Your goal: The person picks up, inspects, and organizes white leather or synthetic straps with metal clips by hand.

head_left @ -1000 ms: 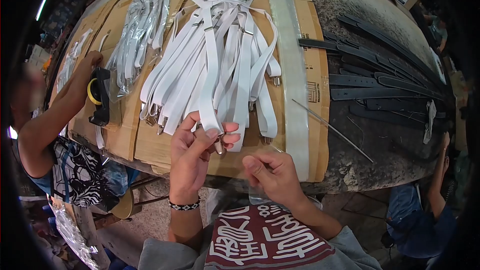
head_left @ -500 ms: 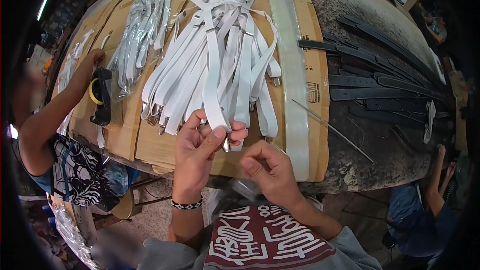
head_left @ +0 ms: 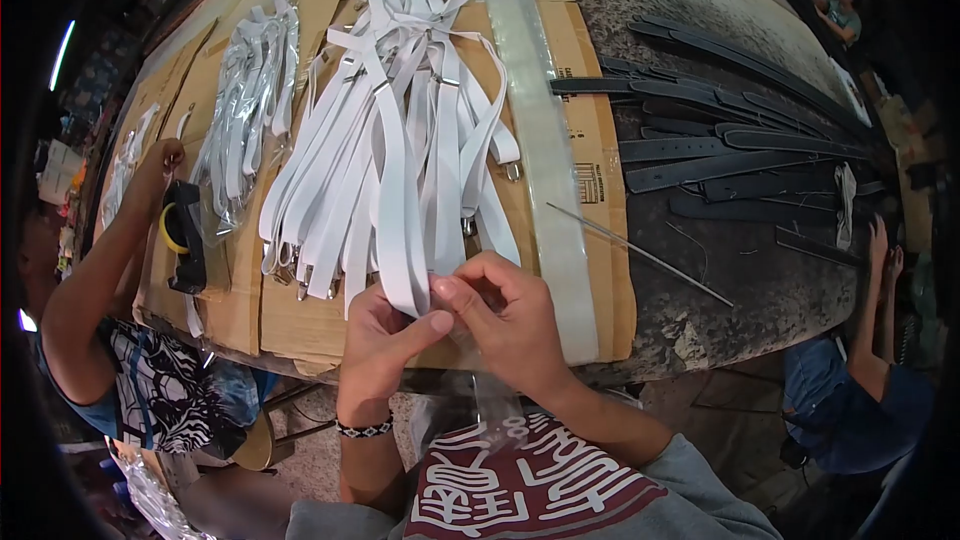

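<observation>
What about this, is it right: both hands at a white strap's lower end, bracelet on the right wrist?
One slip: the head view shows the bracelet on the left wrist, not the right. The left hand and right hand are at a white strap's lower end.

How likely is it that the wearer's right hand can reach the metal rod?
Probably yes: nothing tall stands between the right hand and the metal rod, though that hand is busy at the white strap.
</observation>
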Available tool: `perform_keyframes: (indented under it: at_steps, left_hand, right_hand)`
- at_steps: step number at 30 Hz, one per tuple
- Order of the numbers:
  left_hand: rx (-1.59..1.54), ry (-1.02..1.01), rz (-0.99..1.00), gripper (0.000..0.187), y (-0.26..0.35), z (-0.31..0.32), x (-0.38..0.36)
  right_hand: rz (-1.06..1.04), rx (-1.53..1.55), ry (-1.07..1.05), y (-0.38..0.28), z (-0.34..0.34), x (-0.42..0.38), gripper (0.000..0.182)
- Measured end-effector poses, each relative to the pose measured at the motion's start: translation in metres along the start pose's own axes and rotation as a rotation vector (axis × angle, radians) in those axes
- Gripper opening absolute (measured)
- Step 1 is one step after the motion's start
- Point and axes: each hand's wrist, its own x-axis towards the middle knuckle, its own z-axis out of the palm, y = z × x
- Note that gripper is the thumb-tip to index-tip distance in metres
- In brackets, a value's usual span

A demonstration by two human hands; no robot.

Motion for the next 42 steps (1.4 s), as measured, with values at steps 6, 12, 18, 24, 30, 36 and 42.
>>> perform_keyframes:
  at_steps: [6,12,18,24,30,36,42]
  left_hand:
    - [0.069,0.123,0.041,0.012,0.001,-0.007,0.001]
    - [0.090,0.245,0.106,0.021,-0.004,0.009,0.004]
    - [0.143,0.142,0.132,0.023,-0.002,-0.003,0.003]
    - [0.255,0.096,0.104,0.023,0.010,0.001,0.002]
    - [0.190,0.131,0.130,0.023,-0.002,-0.005,0.003]
    - [0.093,0.126,0.128,0.018,-0.009,-0.001,0.004]
    - [0.078,0.085,0.073,0.022,-0.005,-0.008,0.003]
  right_hand:
    - [0.022,0.064,-0.030,0.010,0.005,0.004,0.024]
    - [0.034,-0.056,-0.233,0.010,-0.004,0.002,0.032]
    - [0.103,-0.109,-0.218,0.012,-0.007,0.001,0.023]
    - [-0.016,-0.062,-0.136,0.021,-0.002,0.000,0.030]
    - [-0.034,-0.070,-0.119,0.016,0.005,0.000,0.025]
    - [-0.060,-0.073,-0.143,0.016,-0.002,0.001,0.024]
    - [0.015,0.030,-0.140,0.022,-0.003,0.002,0.028]
